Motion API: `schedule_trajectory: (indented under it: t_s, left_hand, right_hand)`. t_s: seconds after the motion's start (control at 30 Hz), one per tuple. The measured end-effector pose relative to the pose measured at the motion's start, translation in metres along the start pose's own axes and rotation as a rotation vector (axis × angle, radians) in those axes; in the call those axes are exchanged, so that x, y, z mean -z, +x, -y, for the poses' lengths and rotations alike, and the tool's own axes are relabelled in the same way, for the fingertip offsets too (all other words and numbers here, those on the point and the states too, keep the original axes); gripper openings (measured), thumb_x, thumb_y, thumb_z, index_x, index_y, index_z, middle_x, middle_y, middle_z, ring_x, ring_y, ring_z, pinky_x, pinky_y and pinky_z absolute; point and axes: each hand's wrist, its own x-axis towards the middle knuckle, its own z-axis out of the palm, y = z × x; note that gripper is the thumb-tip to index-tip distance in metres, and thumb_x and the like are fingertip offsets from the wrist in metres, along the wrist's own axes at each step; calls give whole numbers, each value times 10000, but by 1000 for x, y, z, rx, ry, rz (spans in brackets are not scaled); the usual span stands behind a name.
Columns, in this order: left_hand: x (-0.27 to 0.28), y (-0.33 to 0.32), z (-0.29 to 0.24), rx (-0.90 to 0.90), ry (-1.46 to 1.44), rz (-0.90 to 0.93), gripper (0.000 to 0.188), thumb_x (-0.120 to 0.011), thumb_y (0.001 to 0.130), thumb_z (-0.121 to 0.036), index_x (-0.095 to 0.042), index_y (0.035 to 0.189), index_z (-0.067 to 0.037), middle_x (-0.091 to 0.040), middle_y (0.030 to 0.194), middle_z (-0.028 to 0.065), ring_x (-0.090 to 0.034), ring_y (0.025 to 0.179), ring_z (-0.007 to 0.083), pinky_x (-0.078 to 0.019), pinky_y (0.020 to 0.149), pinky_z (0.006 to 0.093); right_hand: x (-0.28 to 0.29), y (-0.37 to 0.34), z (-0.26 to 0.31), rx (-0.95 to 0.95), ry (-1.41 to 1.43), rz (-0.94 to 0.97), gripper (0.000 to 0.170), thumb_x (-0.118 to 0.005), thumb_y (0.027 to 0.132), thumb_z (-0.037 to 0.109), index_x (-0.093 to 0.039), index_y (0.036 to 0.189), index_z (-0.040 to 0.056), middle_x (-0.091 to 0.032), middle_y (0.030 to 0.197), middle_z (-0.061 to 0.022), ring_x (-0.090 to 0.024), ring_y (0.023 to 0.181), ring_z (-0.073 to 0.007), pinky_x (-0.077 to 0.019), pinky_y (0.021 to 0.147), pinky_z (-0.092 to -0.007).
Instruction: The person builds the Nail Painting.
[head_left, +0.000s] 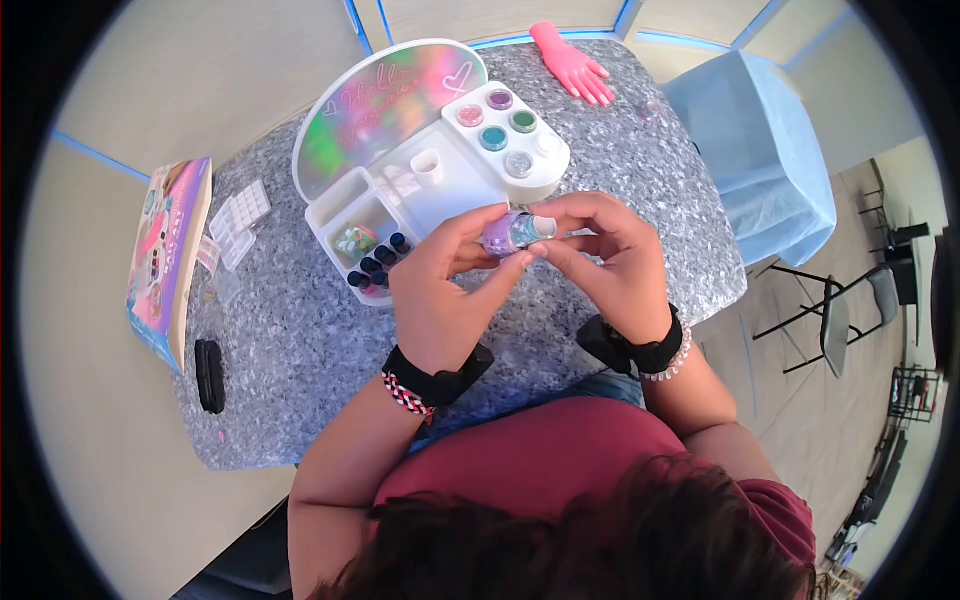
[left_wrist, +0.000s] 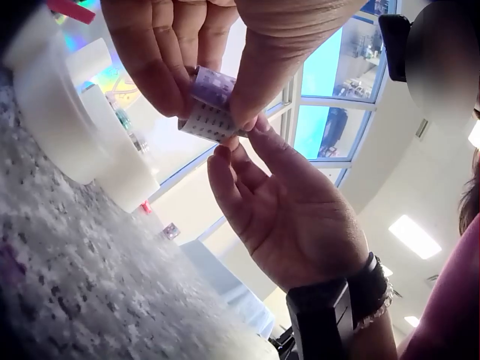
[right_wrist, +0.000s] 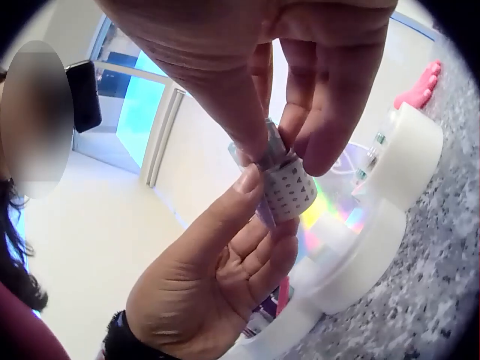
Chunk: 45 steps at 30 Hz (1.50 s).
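Both hands hold a small curled strip (head_left: pixel 505 236) between them, over the front of a white vanity-shaped tray. One face is glittery purple and teal; the other, seen in the wrist views, is white with rows of small dark marks. My left hand (head_left: pixel 437 290) pinches the purple end between thumb and fingers. At the teal end, the thumb and fingertips of my right hand (head_left: pixel 612 262) grip the strip. From the left wrist, the strip (left_wrist: pixel 214 105) bends between the two thumbs. The right wrist view shows its printed white face (right_wrist: pixel 291 191) below my right fingers.
The white tray (head_left: pixel 462 185) has a mirror-like back panel (head_left: pixel 395 105), several glitter pots and dark-capped bottles (head_left: pixel 372 266). A pink model hand (head_left: pixel 572 68) lies at the back. To the left are a box (head_left: pixel 165 255), clear plastic cases (head_left: pixel 240 222) and a black case (head_left: pixel 209 376).
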Motion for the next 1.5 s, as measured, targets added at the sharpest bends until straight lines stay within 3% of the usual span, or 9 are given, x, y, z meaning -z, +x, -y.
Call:
schedule_trajectory:
  t_s: [0.33, 0.53, 0.73, 0.93, 1.0, 1.13, 1.3, 1.5]
  left_hand:
    - [2, -1, 3, 12, -120, -15, 477, -838, 892, -39, -663, 1332, 24, -780, 1064, 135, -758, 953, 149, -616, 863, 299]
    - [2, 1, 2, 52, -167, -65, 463, -819, 903, -18, -663, 1337, 16, -764, 1095, 98, -734, 946, 118, -605, 866, 282]
    - [1, 1, 3, 30, -230, -22, 452, -787, 917, 9, -651, 1348, 20, -750, 1134, 91, -723, 986, 116, -595, 888, 283]
    - [2, 1, 3, 5, -257, -2, 456, -786, 920, -5, -639, 1350, 31, -735, 1181, 105, -724, 1019, 131, -591, 907, 301]
    - [2, 1, 4, -13, -239, 8, 458, -786, 920, -10, -637, 1351, 30, -732, 1188, 108, -724, 1026, 135, -590, 913, 306]
    - [3, 2, 3, -45, -210, 32, 439, -780, 923, -20, -637, 1336, 19, -737, 1170, 107, -725, 1032, 144, -586, 923, 308]
    - [1, 2, 6, -34, -197, 1, 435, -785, 919, -28, -637, 1325, 13, -742, 1159, 106, -727, 1033, 144, -585, 924, 306]
    - [-2, 1, 4, -20, -190, -48, 412, -766, 925, -2, -648, 1319, 9, -746, 1175, 113, -734, 1042, 150, -585, 941, 308]
  right_hand:
    - [1, 2, -11, -59, 264, 50, 338, -779, 886, -89, -746, 1202, 26, -662, 1182, -57, -668, 991, -101, -583, 803, -233]
    - [3, -1, -15, 23, 224, 107, 320, -713, 973, -25, -738, 1287, 33, -639, 1225, -82, -652, 1045, -124, -586, 837, -259]
    - [4, 2, -23, -67, 379, 114, 238, -694, 1013, 40, -757, 1241, 23, -650, 1308, -104, -664, 1108, -156, -590, 903, -309]
    - [-1, 0, -18, -300, 776, 135, 401, -648, 1031, 27, -599, 1429, 23, -638, 1422, -148, -654, 1252, -194, -571, 1037, -370]
    - [3, 0, -27, -393, 891, 236, 506, -597, 1058, 36, -450, 1542, 34, -607, 1439, -149, -635, 1292, -216, -566, 1063, -384]
    - [1, 0, -26, -402, 846, 206, 498, -611, 1044, 16, -465, 1520, 21, -642, 1388, -132, -661, 1236, -197, -573, 1045, -355]
    - [-4, -1, -28, -245, 587, 154, 439, -664, 993, -36, -529, 1410, -5, -680, 1305, -136, -681, 1188, -192, -574, 1035, -354]
    - [-8, 0, -26, -210, 594, 103, 423, -719, 948, -78, -561, 1336, -19, -702, 1248, -142, -689, 1162, -180, -569, 1019, -329]
